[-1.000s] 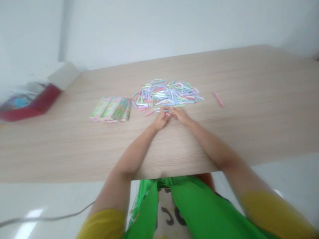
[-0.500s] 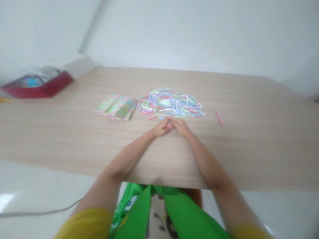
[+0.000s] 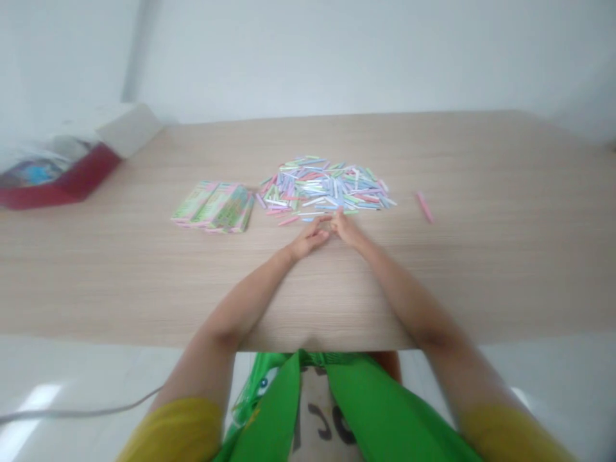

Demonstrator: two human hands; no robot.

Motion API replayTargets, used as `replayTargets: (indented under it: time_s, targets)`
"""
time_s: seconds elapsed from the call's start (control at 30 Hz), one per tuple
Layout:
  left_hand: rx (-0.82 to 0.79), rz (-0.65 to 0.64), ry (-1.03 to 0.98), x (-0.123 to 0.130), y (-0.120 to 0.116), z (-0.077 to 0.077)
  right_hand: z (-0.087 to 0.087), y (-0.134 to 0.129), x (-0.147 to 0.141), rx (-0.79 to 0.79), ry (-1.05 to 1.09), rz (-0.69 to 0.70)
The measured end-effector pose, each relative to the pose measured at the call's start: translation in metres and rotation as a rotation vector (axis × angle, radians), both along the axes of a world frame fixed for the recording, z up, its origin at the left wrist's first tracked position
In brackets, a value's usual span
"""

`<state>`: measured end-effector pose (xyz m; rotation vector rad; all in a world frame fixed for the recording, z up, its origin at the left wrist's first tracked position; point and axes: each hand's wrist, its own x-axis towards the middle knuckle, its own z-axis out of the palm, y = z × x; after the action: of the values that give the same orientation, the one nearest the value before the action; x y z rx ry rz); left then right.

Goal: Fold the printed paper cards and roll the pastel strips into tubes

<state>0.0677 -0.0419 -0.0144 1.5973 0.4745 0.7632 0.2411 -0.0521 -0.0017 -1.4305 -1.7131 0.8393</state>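
Note:
Many thin pastel sticks, perhaps pens or caps, lie in a loose pile (image 3: 327, 186) on the wooden table (image 3: 308, 289). Just in front of the pile, my left hand (image 3: 310, 239) rests with its fingers curved apart from the thumb, and nothing shows clearly in it. My right hand (image 3: 346, 228) touches the left fingertips, its fingers pressed together at the pile's near edge; what they hold, if anything, is too blurred to tell. A single pink stick (image 3: 424, 206) lies apart on the right.
Left of the pile lie flat green and pink packets (image 3: 212, 205), side by side. A red box (image 3: 81, 176) with a white lid flap and plastic-wrapped contents stands at the far left. The table's front edge is near my body.
The view has shifted a little. My right hand has moved slightly forward to the pile's edge, and the left fingers have opened. The pink thing seen between the hands no longer shows there.

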Motion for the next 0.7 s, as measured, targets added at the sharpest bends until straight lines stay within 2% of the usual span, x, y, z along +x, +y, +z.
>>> replayTargets:
  time_s: [0.07,0.13,0.27,0.37,0.57,0.7]
  targets:
    - [-0.109,-0.05,-0.05,0.003,-0.006,0.007,0.001,0.002,0.005,0.013,0.082,-0.106]
    - [-0.162,-0.043,-0.117,0.006,-0.01,0.013,0.0,0.004,0.014,0.053,0.06,-0.173]
    - [-0.252,0.058,-0.289,0.009,-0.008,0.023,-0.004,0.007,0.032,0.163,-0.202,-0.288]
    - [-0.334,0.117,-0.314,0.0,-0.002,0.033,-0.006,0.013,0.042,0.209,-0.352,-0.361]
    - [-0.543,0.149,-0.37,-0.024,0.004,0.057,-0.014,0.024,0.055,0.267,-0.377,-0.336]
    - [-0.587,0.114,-0.396,-0.026,0.008,0.055,-0.012,0.029,0.049,0.288,-0.483,-0.297]
